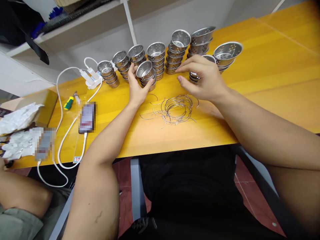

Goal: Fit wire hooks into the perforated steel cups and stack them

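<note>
My left hand (137, 86) is wrapped round a short stack of perforated metal cups (145, 72) standing on the yellow table. My right hand (203, 78) is raised to the right, its thumb and forefinger apart with a gap between them; no object shows in it. Just behind it, partly hidden, is another small stack of cups (193, 77). Between and in front of my hands lies a loose pile of thin metal wire rings (177, 109), some of them open arcs.
Taller cup stacks (156, 55) stand in a row at the back, with wider cups (228, 53) at right. To the left are a power strip (93, 80), white cables, a green-yellow screwdriver (68, 103), two phones (87, 118) and plastic bags (20, 121). Another person's arm (22, 186) is at lower left.
</note>
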`<state>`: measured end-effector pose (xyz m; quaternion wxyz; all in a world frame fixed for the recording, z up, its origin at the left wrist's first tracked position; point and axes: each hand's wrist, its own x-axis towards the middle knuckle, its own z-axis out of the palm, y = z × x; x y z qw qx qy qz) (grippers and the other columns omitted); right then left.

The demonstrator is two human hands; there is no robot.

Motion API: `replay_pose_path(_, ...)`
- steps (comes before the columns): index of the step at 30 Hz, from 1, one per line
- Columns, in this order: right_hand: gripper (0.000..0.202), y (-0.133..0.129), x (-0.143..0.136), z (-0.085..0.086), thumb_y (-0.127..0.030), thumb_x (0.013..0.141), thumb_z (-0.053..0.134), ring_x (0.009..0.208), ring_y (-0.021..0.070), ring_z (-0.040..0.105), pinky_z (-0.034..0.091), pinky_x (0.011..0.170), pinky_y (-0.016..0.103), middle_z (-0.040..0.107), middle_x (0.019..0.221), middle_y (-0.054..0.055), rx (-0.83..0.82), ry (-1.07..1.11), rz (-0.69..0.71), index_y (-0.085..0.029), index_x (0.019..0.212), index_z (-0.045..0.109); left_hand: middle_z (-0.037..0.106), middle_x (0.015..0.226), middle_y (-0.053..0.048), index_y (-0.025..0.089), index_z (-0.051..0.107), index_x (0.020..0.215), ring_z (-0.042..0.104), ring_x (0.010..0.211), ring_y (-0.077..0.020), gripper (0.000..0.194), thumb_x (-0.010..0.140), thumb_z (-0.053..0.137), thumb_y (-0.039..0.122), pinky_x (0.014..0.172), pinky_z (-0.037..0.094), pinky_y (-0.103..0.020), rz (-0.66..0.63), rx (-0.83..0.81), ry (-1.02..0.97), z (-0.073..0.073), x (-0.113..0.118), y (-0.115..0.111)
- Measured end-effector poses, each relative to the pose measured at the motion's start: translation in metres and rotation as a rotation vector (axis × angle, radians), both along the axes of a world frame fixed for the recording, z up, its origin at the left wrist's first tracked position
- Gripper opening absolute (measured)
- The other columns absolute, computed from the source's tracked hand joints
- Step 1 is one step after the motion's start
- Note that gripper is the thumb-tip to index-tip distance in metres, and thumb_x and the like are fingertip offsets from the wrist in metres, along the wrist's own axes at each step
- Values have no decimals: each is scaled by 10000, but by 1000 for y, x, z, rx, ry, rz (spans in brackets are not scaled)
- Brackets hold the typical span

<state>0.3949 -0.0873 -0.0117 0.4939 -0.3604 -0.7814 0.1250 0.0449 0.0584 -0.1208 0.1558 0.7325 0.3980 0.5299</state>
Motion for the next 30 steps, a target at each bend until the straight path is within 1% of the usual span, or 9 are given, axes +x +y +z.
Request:
replay_pose_path(4,273,0,-4,-4,-768,1149,888,1441,507,858,672,1345,848,951,1456,19,-23,-15,10,-560,1309,960,531,1819,-146,463,360,1921,559,1849,-435,1388,851,1007,1065,1657,424,-677,46,11,-17,2,-3,-1)
replay_pose_path(8,278,-1,-6,-4,-783,1141,884,1423,508,855,672,1347,845,960,1430,28,-59,-24,8,-552,1275,962,518,1765,-140,413,513,1767,559,1808,-447,1293,797,1010,1106,1620,456,-668,36,37,22,0,-1,-4)
replay_pose_path(12,332,0,-5,-5,-816,1142,875,1396,505,863,690,1318,827,964,1393,55,-69,-24,26,-509,1234,959,554,1791,-140,437,411,1764,650,1740,-403,1304,816,923,1172,1560,533,-657,-42,44,10,-5,5,-6)
replay_pose_path(15,328,1,-5,-7,-815,1127,896,1369,493,866,705,1298,803,966,1374,52,-76,-31,25,-505,1219,954,617,1811,-149,455,315,1816,700,1728,-379,1313,870,868,1177,1535,563,-644,-104,7,6,-3,10,-9)
replay_pose_path(17,303,3,-5,-10,-797,1129,904,1330,477,875,721,1272,782,967,1345,47,-71,-37,23,-511,1215,954,646,1833,-154,436,332,1827,697,1758,-386,1305,886,865,1166,1546,554,-656,-100,-34,-1,2,11,-11)
replay_pose_path(19,299,4,-5,-12,-776,1139,905,1285,468,889,739,1232,762,965,1307,59,-44,-39,37,-492,1212,960,664,1866,-139,403,413,1813,665,1810,-392,1262,903,874,1146,1590,516,-675,-66,-59,-1,8,9,-14)
replay_pose_path(23,307,7,-5,-17,-719,1144,928,1224,476,915,757,1163,735,956,1269,101,5,-29,78,-420,1200,971,658,1944,-60,415,556,1764,576,1892,-339,1101,965,842,1116,1674,448,-677,11,-67,-4,17,3,-15)
replay_pose_path(27,235,7,-4,-18,-646,1137,958,1247,482,912,753,1173,733,952,1277,103,-14,-37,84,-418,1197,969,684,1883,-104,379,495,1754,608,1873,-386,1233,882,894,1154,1677,421,-713,5,-57,-55,22,0,-15)
replay_pose_path(30,241,6,-3,-17,-654,1130,967,1262,493,903,736,1182,736,945,1280,107,-34,-22,95,-420,1185,966,675,1903,-60,472,401,1813,591,1879,-307,1134,986,761,1159,1679,416,-649,-12,-47,50,25,0,-17)
